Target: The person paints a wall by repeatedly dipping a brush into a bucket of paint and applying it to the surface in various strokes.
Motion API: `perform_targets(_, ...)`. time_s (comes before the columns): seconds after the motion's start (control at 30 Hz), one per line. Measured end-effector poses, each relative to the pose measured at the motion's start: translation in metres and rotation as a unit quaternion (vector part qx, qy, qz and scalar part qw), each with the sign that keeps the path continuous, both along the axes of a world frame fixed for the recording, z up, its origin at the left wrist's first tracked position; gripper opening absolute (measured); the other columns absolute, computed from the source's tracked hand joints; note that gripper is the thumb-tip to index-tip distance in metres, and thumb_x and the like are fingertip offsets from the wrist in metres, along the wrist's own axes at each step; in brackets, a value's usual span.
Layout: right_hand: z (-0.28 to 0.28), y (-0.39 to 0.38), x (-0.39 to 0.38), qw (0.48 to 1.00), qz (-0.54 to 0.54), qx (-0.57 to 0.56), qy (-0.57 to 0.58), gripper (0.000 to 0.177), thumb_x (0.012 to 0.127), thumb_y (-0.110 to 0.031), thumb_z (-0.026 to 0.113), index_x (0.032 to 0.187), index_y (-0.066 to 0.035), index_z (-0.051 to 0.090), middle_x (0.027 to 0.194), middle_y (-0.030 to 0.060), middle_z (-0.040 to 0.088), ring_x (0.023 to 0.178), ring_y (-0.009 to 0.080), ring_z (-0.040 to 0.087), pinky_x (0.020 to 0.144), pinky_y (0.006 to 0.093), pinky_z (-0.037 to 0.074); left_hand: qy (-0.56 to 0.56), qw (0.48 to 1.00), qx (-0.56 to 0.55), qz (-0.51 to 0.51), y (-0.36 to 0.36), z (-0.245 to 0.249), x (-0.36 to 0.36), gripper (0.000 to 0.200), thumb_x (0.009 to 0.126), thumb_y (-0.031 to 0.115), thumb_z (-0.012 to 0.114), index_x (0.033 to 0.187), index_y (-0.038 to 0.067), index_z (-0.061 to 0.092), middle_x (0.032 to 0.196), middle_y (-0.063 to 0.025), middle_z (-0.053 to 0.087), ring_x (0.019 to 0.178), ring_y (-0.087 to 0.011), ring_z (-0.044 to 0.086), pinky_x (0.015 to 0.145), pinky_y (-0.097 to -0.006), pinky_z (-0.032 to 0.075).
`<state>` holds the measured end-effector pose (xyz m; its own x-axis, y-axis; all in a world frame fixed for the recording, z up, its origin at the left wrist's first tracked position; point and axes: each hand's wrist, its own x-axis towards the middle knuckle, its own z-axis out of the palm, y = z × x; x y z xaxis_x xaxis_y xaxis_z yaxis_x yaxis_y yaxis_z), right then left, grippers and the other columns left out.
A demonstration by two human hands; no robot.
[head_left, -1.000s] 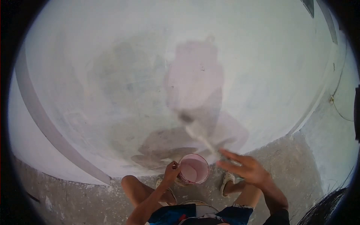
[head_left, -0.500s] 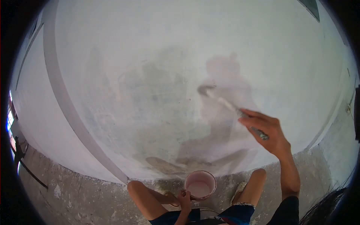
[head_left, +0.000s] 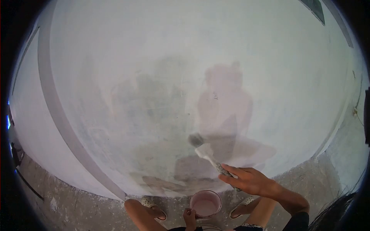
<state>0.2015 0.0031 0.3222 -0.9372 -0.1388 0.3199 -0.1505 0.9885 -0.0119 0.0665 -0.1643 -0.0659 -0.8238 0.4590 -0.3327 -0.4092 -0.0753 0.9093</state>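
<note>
My right hand [head_left: 246,180] is closed around the speckled handle of a paint brush [head_left: 206,152]. The dark bristles point up and left at the lower middle of the pale wall [head_left: 277,57], over a damp-looking grey patch. Below, my left hand [head_left: 189,216] grips the left rim of a pink bucket [head_left: 206,203], which holds pale liquid. The bucket is between my knees, near the foot of the wall.
The concrete floor [head_left: 308,181] has white spots. A raised vertical strip [head_left: 58,104] runs down the wall at left. Dark thin objects stand at the far left edge. A cord hangs on the right wall. My sandalled feet flank the bucket.
My right hand and the brush have moved down and left along the wall. The view has shifted slightly, and the bucket with my left hand appears lower.
</note>
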Motion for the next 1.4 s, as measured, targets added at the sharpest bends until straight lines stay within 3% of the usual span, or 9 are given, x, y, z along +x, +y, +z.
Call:
perform_targets(0.1,0.017,0.007,-0.002,0.995,-0.024,-0.098,-0.024,0.051,0.077,-0.002,0.065,0.126,-0.007,0.052,0.135,0.0232,0.045,0.102,0.0347,0.063,0.083,0.0378,0.055,-0.059,0.996,0.07,-0.012,0.004,-0.005,0.002,0.015,0.081,0.004,0.059,0.081,0.006,0.044,0.062,-0.0017,0.048,0.051,-0.0089,0.043,0.046,-0.0264,0.037)
perform_targets(0.17,0.046,0.007,-0.003,0.987,-0.062,-0.145,0.007,0.05,0.077,0.002,0.067,0.124,-0.011,0.056,0.131,0.0177,0.052,0.1,0.0312,0.064,0.08,0.036,0.057,-0.07,0.993,0.04,-0.091,0.0,0.02,0.006,0.021,0.095,0.015,0.054,0.108,-0.001,0.052,0.06,-0.0103,0.056,0.046,-0.0195,0.056,0.047,-0.0359,0.048)
perform_targets(0.3,0.097,0.008,-0.006,0.983,-0.044,-0.112,0.139,0.043,0.078,0.004,0.067,0.118,-0.011,0.062,0.126,0.0176,0.056,0.096,0.0291,0.066,0.078,0.0339,0.058,-0.034,0.99,0.106,-0.081,0.012,-0.019,0.004,0.016,0.093,0.015,0.06,0.098,0.001,0.055,0.061,-0.0065,0.056,0.046,-0.0151,0.055,0.046,-0.0314,0.045)
perform_targets(0.6,0.11,-0.009,-0.016,0.934,-0.059,0.161,0.315,0.039,0.076,0.003,0.065,0.115,-0.003,0.063,0.121,0.025,0.056,0.092,0.0301,0.068,0.072,0.0341,0.059,0.002,0.993,0.109,-0.05,0.027,-0.035,-0.023,0.012,0.092,0.012,0.057,0.097,0.001,0.053,0.065,-0.0039,0.051,0.048,-0.0136,0.051,0.047,-0.0309,0.046)
perform_targets(0.83,0.031,-0.016,-0.036,0.967,0.006,0.201,0.154,0.036,0.08,-0.004,0.061,0.116,0.0,0.06,0.125,0.0317,0.049,0.098,0.0321,0.065,0.078,0.0331,0.058,0.01,0.994,0.105,-0.019,0.021,-0.04,-0.006,0.01,0.091,0.01,0.055,0.096,0.002,0.052,0.068,-0.0019,0.048,0.05,-0.0124,0.048,0.048,-0.0306,0.047)
perform_targets(1.03,0.045,-0.016,-0.032,0.998,0.014,-0.038,-0.039,0.046,0.08,-0.003,0.061,0.126,-0.003,0.053,0.133,0.0287,0.044,0.102,0.0331,0.064,0.081,0.0351,0.057,0.022,0.995,0.094,0.002,0.006,-0.049,-0.005,0.008,0.091,0.009,0.053,0.096,0.002,0.051,0.07,-0.0009,0.046,0.051,-0.012,0.047,0.049,-0.031,0.048)
perform_targets(1.1,0.072,-0.014,-0.025,0.991,-0.035,-0.128,0.026,0.047,0.077,0.002,0.065,0.122,-0.006,0.057,0.128,0.0237,0.052,0.104,0.0314,0.063,0.079,0.0351,0.058,0.023,0.995,0.096,0.003,0.009,-0.054,-0.006,0.009,0.091,0.009,0.053,0.097,0.003,0.05,0.07,-0.0011,0.046,0.051,-0.0126,0.047,0.05,-0.0324,0.048)
perform_targets(1.23,0.116,-0.013,-0.011,0.974,-0.059,-0.095,0.198,0.045,0.073,0.007,0.069,0.115,-0.007,0.062,0.118,0.0203,0.06,0.104,0.0314,0.064,0.08,0.0347,0.057,0.018,0.995,0.099,-0.007,0.018,-0.064,-0.008,0.01,0.091,0.011,0.054,0.097,0.004,0.049,0.07,-0.0015,0.046,0.052,-0.0138,0.048,0.051,-0.0351,0.049)
perform_targets(1.4,0.113,-0.017,0.004,0.923,-0.114,0.079,0.36,0.038,0.073,0.006,0.069,0.109,-0.004,0.065,0.112,0.0236,0.062,0.099,0.0315,0.066,0.08,0.035,0.057,0.004,0.996,0.086,-0.018,0.012,-0.078,-0.004,0.012,0.092,0.012,0.054,0.098,0.005,0.048,0.071,-0.0021,0.046,0.052,-0.0152,0.049,0.054,-0.0386,0.05)
